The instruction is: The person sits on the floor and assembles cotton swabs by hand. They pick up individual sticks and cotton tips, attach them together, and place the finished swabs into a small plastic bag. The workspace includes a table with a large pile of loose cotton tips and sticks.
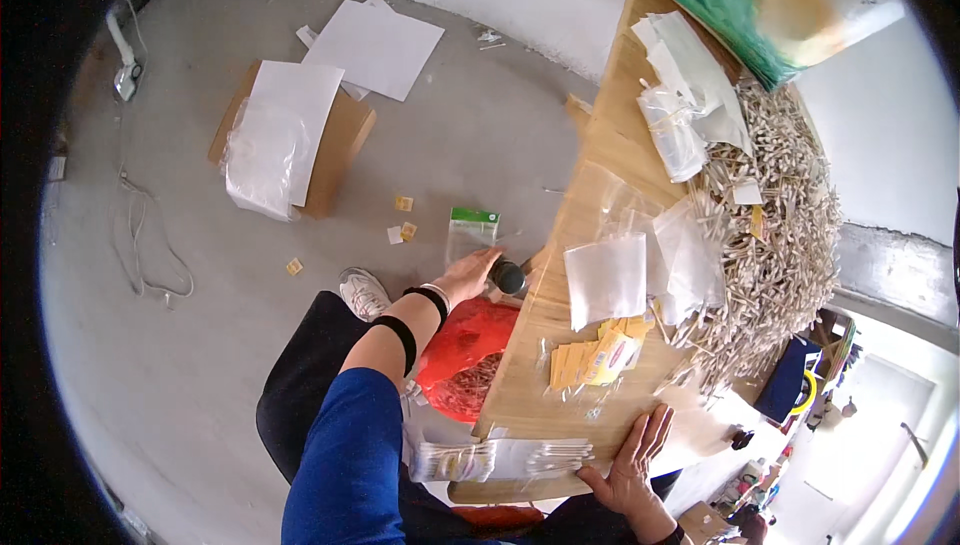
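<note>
My left hand [470, 276] reaches down beside the table's left edge, fingers drawn together. A clear bag with a green top strip [473, 228] shows at its fingers, next to a dark round object [508, 276]. What lies in the grasp is hidden. Below that wrist is a red plastic bag [466, 345] with thin sticks inside. My right hand [637, 463] rests on the wooden tabletop [540, 385], fingers stretched out. Its thumb is close to a row of cotton swabs [560, 455] on a white sheet. A bundle of swabs in clear wrap [455, 462] lies at the table edge.
A large heap of cotton swabs [775, 245] covers the table's right side. Nearer lie clear bags [606, 280] and yellow packets [600, 353]. A green and beige bag [770, 5] stands at the far end. On the floor are a cardboard box [340, 160] and white sheets [375, 50].
</note>
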Available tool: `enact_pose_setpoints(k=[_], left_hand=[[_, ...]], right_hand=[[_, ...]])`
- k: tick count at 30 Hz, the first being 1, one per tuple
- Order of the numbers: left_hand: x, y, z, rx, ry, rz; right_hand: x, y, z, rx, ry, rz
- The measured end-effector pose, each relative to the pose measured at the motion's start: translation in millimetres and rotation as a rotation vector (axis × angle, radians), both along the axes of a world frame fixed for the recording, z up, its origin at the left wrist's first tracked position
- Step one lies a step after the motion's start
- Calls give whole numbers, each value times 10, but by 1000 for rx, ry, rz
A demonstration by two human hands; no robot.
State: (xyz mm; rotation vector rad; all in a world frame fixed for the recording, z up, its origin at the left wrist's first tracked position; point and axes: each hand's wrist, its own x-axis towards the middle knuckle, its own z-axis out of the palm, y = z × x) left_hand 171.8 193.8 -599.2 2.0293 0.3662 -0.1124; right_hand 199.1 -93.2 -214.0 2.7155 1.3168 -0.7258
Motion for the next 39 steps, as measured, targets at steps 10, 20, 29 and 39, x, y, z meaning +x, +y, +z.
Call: enact_pose_setpoints(k=[10, 20, 29, 39], left_hand=[[-646, 1268, 1582, 168, 176, 74], [-1833, 684, 4183, 227, -270, 473], [-2144, -1037, 4667, 243, -203, 126], [-1964, -1751, 4493, 331, -194, -224]], right_hand=[[-18, -65, -18, 77, -83, 15], [-56, 24, 608, 792, 164, -7], [-1266, -785, 2642, 1445, 1476, 679], [-1703, -986, 3032, 1927, 1579, 645]])
